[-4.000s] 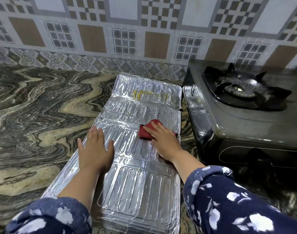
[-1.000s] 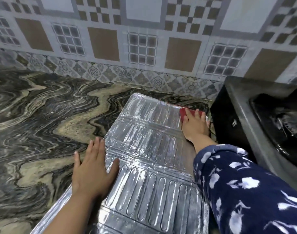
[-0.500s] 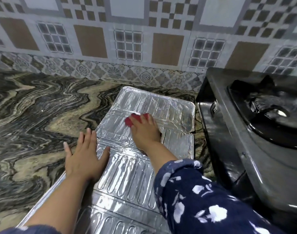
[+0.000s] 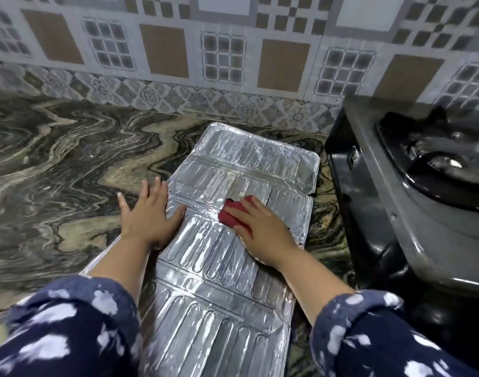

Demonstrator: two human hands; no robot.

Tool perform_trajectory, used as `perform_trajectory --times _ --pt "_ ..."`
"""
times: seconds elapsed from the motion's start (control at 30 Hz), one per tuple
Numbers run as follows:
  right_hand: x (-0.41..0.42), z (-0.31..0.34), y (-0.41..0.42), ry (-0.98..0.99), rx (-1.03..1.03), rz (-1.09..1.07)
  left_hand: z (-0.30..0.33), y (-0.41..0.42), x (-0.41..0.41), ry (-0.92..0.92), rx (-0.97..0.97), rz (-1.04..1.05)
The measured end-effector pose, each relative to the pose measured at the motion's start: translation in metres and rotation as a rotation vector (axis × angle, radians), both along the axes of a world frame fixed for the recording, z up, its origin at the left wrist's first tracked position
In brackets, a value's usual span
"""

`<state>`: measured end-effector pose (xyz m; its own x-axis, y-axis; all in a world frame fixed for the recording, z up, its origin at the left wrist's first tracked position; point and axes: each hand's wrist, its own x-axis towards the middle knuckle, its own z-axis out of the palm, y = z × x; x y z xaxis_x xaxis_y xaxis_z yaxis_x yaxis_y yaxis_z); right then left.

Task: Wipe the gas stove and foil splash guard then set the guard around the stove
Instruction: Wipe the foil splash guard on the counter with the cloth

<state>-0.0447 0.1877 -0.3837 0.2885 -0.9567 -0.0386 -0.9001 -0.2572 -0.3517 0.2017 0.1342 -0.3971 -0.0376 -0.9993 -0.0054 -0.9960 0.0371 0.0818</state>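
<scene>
Here your left hand (image 4: pixel 147 213) lies flat with its fingers straight and spread, palm down on the left edge of the foil splash guard (image 4: pixel 219 268), the outer fingers reaching over onto the marbled surface (image 4: pixel 56 172). Your right hand (image 4: pixel 260 229) presses a red cloth (image 4: pixel 230 213) onto the guard near its middle fold; the fingers lie fairly straight on top of the cloth rather than curling around it, and the cloth shows past the fingertips on the left. The guard lies unfolded and flat on the surface, its ribbed panels running from near your sleeves (image 4: pixel 69 336) toward the patterned tile wall (image 4: pixel 232 50). The gas stove (image 4: pixel 412 202) stands just beside the guard on the right, apart from it, with its black burner (image 4: pixel 447 161) in view at the frame edge.
</scene>
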Motion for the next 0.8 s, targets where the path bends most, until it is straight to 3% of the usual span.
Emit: perform_trajectory --times 0.13,0.3,0.4,0.6,0.8 --pt "-0.001 0.003 0.033 0.031 0.017 0.003 0.010 0.004 -0.005 -0.049 0.063 0.016" --pt "0.005 0.011 0.050 0.072 0.004 0.011 0.027 0.017 -0.022 -0.083 0.002 0.020" --pt "-0.001 0.009 0.055 0.162 0.034 0.026 0.021 0.037 -0.036 -0.020 0.149 0.036" --pt "-0.025 0.004 0.064 0.257 0.043 -0.314 0.013 0.041 -0.036 0.061 0.275 0.062" --pt "-0.021 0.013 0.097 0.196 -0.006 -0.281 0.013 0.044 -0.039 0.077 0.274 0.062"
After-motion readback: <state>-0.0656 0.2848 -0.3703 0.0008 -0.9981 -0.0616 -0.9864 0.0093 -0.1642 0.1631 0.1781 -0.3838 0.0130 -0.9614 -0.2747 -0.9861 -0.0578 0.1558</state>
